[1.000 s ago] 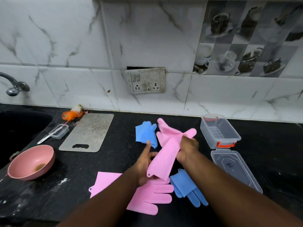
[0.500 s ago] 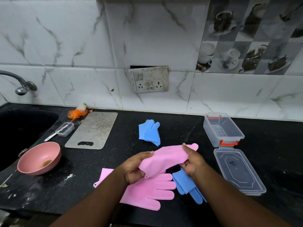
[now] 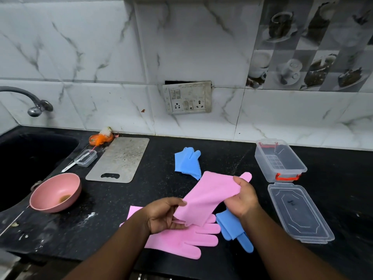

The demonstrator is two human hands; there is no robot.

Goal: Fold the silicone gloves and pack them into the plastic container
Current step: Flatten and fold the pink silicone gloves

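Observation:
A pink silicone glove [image 3: 207, 196] is stretched above the black counter between both hands. My left hand [image 3: 163, 216] pinches its cuff end and my right hand [image 3: 243, 199] grips its finger end, with one pink fingertip poking out past the thumb. A second pink glove [image 3: 181, 239] lies flat beneath them. One blue glove [image 3: 235, 229] lies under my right wrist, partly hidden. Another blue glove [image 3: 188, 161] lies folded further back. The clear plastic container [image 3: 279, 161] with orange clips stands open at the right, its lid [image 3: 298, 213] lying in front of it.
A grey cutting board [image 3: 119, 159] lies to the left, with a small clear box [image 3: 85, 157] and an orange scrubber [image 3: 100, 138] beside it. A pink bowl [image 3: 55, 191] sits near the black sink [image 3: 30, 158]. The counter's front edge runs just under my forearms.
The pink glove went from hanging upright to stretched out slantwise between my hands, which have moved apart. The view has shifted slightly left.

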